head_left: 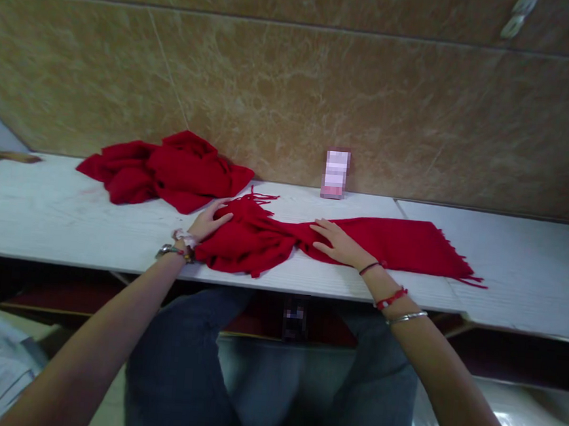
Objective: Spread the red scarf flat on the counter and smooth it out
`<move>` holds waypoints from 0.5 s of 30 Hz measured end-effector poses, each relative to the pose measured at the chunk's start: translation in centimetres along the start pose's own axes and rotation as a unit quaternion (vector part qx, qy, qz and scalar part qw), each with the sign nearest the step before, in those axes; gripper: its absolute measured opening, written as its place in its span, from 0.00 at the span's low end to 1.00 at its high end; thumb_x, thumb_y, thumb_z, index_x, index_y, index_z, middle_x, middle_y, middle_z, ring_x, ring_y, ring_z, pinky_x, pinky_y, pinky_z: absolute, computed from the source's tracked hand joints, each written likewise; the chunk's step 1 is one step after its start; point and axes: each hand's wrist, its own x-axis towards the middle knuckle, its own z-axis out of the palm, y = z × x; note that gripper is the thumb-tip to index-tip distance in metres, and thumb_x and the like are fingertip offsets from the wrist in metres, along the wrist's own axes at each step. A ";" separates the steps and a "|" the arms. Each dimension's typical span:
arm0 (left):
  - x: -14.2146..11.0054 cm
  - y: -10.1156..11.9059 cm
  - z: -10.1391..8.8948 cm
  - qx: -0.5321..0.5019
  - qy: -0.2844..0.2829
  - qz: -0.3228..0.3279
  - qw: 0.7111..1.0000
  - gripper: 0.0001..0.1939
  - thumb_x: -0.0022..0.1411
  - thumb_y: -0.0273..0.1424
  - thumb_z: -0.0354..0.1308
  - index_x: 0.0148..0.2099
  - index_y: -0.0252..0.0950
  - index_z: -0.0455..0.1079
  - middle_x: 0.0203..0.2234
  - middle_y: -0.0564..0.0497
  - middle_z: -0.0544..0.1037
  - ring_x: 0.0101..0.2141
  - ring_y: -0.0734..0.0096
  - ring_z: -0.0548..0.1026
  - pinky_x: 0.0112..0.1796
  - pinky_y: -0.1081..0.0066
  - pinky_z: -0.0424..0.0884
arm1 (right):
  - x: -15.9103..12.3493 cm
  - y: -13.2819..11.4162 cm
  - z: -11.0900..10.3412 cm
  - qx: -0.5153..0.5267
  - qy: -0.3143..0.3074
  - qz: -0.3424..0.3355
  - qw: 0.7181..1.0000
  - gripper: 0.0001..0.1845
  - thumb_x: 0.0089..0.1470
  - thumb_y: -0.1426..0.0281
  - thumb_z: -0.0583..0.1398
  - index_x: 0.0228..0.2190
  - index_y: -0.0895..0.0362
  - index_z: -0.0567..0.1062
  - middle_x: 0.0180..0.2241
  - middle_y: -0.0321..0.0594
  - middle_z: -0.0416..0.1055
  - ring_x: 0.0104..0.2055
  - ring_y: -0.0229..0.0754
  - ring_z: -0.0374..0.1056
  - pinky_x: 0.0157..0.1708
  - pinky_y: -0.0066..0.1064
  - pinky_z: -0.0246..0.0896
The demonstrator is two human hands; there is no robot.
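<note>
Resting the spread left hand [213, 222] on the bunched end of the scarf [390, 242], the spread right hand [340, 245] near its narrow middle, toward the table's [43, 214] front edge; near crumpled cloth [179, 173] along the back edge.

Blue-grey jeans [175, 355] are worn with 3 right-arm bands [391, 299]: dark, red and silver.

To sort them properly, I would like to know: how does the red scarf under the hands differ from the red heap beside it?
The scarf is stretched out, bunched at left and flat at right; the heap is crumpled throughout. The scarf shows fringed ends; the heap shows none. The left hand and right hand rest on the scarf, not the heap. Both cloths are red and lie on the white table.
</note>
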 end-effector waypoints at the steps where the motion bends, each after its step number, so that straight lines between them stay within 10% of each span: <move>1: 0.1 -0.1 0.0 -0.010 0.014 -0.010 1.000 0.33 0.51 0.46 0.50 0.55 0.33 0.56 0.51 0.42 0.65 0.51 0.61 0.63 0.52 0.61 0.57 | -0.1 0.0 -0.1 -0.005 0.006 0.002 1.000 0.28 0.56 0.58 0.49 0.52 0.62 0.63 0.56 0.51 0.55 0.60 0.46 0.47 0.57 0.43 0.45; 8: 0.2 -0.7 0.2 -0.009 0.100 -0.114 0.988 0.31 0.54 0.43 0.47 0.56 0.29 0.55 0.51 0.39 0.65 0.52 0.61 0.63 0.52 0.62 0.57 | -0.8 0.0 -0.1 -0.012 0.029 0.008 0.999 0.25 0.54 0.59 0.52 0.48 0.62 0.68 0.53 0.51 0.60 0.58 0.48 0.52 0.56 0.44 0.47; 15: -0.4 0.6 0.0 -0.006 0.026 -0.001 1.000 0.35 0.46 0.50 0.53 0.50 0.30 0.62 0.48 0.41 0.68 0.49 0.60 0.66 0.52 0.62 0.59 | -0.7 -0.1 0.2 0.000 0.044 -0.013 0.999 0.20 0.49 0.65 0.57 0.43 0.62 0.72 0.50 0.51 0.63 0.55 0.49 0.55 0.55 0.43 0.51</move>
